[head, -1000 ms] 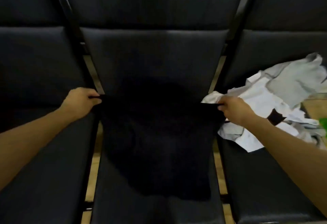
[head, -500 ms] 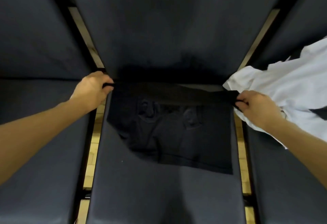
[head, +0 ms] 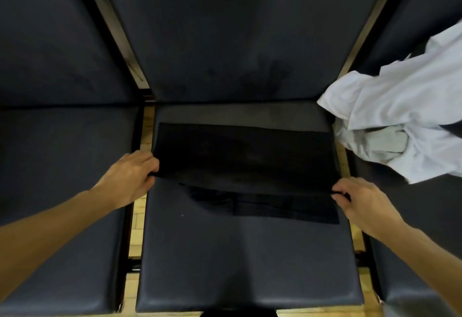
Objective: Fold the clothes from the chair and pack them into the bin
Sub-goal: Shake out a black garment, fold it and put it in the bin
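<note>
We have the flat black cloth garment point(head: 245, 166) spread on the seat of the middle dark padded chair point(head: 247, 261). Our left hand point(head: 130, 179) pinches its left corner and our right hand point(head: 362, 201) pinches its right corner. A crumpled white cloth pile point(head: 400, 126) lies just right of that chair.

Middle chair seat point(head: 245, 261): 1 black garment point(head: 245, 161) lying on it. Right chair seat point(head: 410, 216): white clothes point(head: 400, 106) heaped.

Dim, soft light throughout; the black garment point(head: 245, 161) nearly merges with the dark chair seat point(head: 245, 254). The white clothes point(head: 400, 121) look brightest. Wide-angle bending splays the chair edges outward; detail is slightly soft.
</note>
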Motion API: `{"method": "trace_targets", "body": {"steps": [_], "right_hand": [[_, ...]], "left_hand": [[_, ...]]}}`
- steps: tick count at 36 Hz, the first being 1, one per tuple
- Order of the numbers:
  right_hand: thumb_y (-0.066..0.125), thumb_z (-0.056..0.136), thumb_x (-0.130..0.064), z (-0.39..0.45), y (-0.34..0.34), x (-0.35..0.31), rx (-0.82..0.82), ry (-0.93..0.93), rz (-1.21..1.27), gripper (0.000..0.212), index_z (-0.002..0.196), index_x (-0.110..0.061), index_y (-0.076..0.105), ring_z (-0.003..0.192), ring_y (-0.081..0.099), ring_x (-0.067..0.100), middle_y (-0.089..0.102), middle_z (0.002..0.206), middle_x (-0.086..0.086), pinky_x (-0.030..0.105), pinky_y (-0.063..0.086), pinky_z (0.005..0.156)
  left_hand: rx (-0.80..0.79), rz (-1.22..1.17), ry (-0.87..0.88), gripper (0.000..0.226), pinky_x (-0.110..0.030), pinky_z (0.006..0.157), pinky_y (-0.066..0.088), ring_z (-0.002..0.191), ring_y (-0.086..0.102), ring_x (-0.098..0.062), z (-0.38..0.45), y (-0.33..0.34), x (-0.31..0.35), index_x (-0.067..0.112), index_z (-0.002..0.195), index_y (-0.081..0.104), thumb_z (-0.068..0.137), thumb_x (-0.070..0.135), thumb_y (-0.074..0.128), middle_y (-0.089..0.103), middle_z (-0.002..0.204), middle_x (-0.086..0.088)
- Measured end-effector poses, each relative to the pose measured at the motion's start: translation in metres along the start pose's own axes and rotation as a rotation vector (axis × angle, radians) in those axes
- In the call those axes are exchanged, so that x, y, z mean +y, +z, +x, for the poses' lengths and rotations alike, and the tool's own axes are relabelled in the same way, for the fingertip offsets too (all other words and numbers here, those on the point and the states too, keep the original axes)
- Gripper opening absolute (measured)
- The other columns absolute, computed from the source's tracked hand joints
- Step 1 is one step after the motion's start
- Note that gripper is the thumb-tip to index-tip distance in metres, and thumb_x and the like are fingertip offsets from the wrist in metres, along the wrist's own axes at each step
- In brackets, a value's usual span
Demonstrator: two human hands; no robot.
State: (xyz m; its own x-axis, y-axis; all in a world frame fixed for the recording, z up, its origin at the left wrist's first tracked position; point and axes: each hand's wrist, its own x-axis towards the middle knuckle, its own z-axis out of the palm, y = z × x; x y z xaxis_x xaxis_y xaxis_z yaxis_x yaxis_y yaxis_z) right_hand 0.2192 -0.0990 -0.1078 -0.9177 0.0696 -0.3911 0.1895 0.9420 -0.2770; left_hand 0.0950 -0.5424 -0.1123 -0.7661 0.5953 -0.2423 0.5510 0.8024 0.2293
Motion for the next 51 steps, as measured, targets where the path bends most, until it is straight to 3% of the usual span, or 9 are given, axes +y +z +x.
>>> {"method": "trace_targets", "body": {"steps": [18, 22, 26, 29, 32, 36, 40, 45, 51], "right_hand": [[0.072, 0.075, 0.004, -0.037, 0.043, 0.011, 0.051, 0.093, -0.146, 0.017, 0.086, -0.005, 0.063, 0.072, 0.06, 0.032, 0.063, 0.08, 0.009, 0.033, 0.035, 0.066], [0.088, 0.051, 0.001, -0.045, 0.057, 0.012, -0.068, -0.033, -0.294, 0.038, 0.078, -0.015, 0.065, 0.06, 0.061, 0.022, 0.059, 0.07, 0.0, 0.032, 0.044, 0.054], [0.089, 0.031, -0.004, -0.048, 0.066, 0.006, -0.163, -0.03, -0.388, 0.049, 0.074, -0.018, 0.07, 0.061, 0.063, 0.023, 0.06, 0.071, 0.001, 0.039, 0.054, 0.058], [0.086, 0.031, -0.005, -0.043, 0.063, -0.007, -0.177, 0.002, -0.394, 0.045, 0.073, -0.015, 0.072, 0.062, 0.063, 0.027, 0.06, 0.071, 0.004, 0.042, 0.054, 0.059], [0.086, 0.037, -0.007, -0.03, 0.056, -0.026, -0.133, 0.01, -0.339, 0.039, 0.073, -0.014, 0.071, 0.062, 0.061, 0.028, 0.059, 0.072, 0.006, 0.042, 0.053, 0.059], [0.082, 0.056, -0.007, -0.008, 0.056, -0.056, -0.137, -0.053, -0.225, 0.039, 0.093, -0.012, 0.072, 0.084, 0.064, 0.029, 0.062, 0.092, 0.008, 0.042, 0.052, 0.074], [0.053, 0.089, -0.019, 0.013, 0.063, -0.087, -0.285, -0.062, -0.131, 0.048, 0.137, -0.02, 0.043, 0.123, 0.04, 0.017, 0.044, 0.132, -0.001, 0.028, 0.037, 0.102], [0.05, 0.091, -0.021, 0.028, 0.067, -0.098, -0.347, 0.041, -0.105, 0.055, 0.143, -0.018, 0.032, 0.126, 0.037, 0.018, 0.042, 0.135, 0.001, 0.029, 0.04, 0.099], [0.05, 0.093, -0.022, 0.032, 0.064, -0.096, -0.399, 0.046, -0.128, 0.054, 0.143, -0.017, 0.031, 0.128, 0.037, 0.019, 0.041, 0.138, 0.002, 0.03, 0.038, 0.102]], "left_hand": [[0.031, 0.027, 0.109, 0.02, -0.024, 0.056, 0.041, 0.058, 0.049, -0.015, -0.034, 0.039, -0.004, 0.013, 0.069, 0.055, 0.07, 0.028, 0.041, 0.049, 0.069, 0.003], [-0.236, 0.192, 0.198, 0.012, -0.023, 0.072, 0.036, 0.073, 0.037, -0.007, -0.034, 0.049, 0.002, 0.021, 0.085, 0.056, 0.078, 0.029, 0.051, 0.045, 0.083, 0.009], [-0.583, 0.27, 0.024, 0.05, -0.026, 0.098, 0.026, 0.106, 0.036, -0.009, -0.032, 0.053, 0.011, 0.028, 0.106, 0.056, 0.086, 0.057, 0.02, 0.04, 0.108, 0.012], [-0.337, 0.063, -0.156, 0.062, -0.031, 0.092, 0.036, 0.098, 0.046, -0.013, -0.029, 0.053, 0.013, 0.023, 0.094, 0.059, 0.075, 0.058, 0.012, 0.046, 0.098, 0.008], [-0.063, -0.234, -0.542, 0.032, -0.041, 0.092, 0.044, 0.106, 0.05, -0.026, -0.014, 0.064, 0.008, 0.011, 0.109, 0.055, 0.088, 0.035, 0.055, 0.048, 0.11, -0.005], [-0.033, -0.649, -0.935, 0.068, -0.048, 0.09, 0.051, 0.112, 0.051, -0.031, 0.014, 0.078, -0.004, 0.004, 0.122, 0.044, 0.072, 0.035, 0.078, 0.045, 0.122, -0.012], [-0.07, -0.612, -0.958, 0.081, -0.04, 0.085, 0.052, 0.11, 0.054, -0.029, 0.023, 0.08, 0.002, 0.006, 0.129, 0.043, 0.067, 0.039, 0.083, 0.053, 0.122, -0.01], [-0.137, -0.673, -0.897, 0.035, -0.03, 0.072, 0.045, 0.092, 0.058, -0.024, 0.028, 0.074, 0.024, 0.008, 0.108, 0.058, 0.079, 0.018, 0.074, 0.058, 0.097, -0.005], [0.021, -1.326, -0.974, 0.021, -0.035, 0.081, 0.05, 0.101, 0.061, -0.025, 0.023, 0.048, 0.033, 0.014, 0.109, 0.063, 0.089, 0.019, 0.059, 0.065, 0.106, -0.009]]}}
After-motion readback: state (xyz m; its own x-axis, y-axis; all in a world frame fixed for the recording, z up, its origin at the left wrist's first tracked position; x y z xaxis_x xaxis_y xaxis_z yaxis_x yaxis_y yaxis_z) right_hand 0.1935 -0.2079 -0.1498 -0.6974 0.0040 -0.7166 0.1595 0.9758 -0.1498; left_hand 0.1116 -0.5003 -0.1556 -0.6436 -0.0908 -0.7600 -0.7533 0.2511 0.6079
